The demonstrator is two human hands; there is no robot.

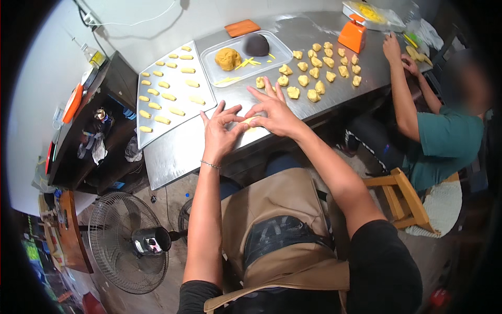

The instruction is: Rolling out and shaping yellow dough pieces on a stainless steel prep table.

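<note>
At the near edge of the steel table, a small flattened piece of yellow dough is pinched between the fingertips of my left hand and my right hand. My fingers cover part of it. To the left lies a metal baking sheet with rows of small dough rolls. Several rough dough lumps sit to the right of my right hand. Beyond my hands, a translucent tray holds a large yellow dough ball, a dark rounded mass and thin yellow strips.
An orange scale and a white container of yellow strips stand at the far right. A co-worker in a green shirt sits on the right. A dark shelf and a fan are on my left.
</note>
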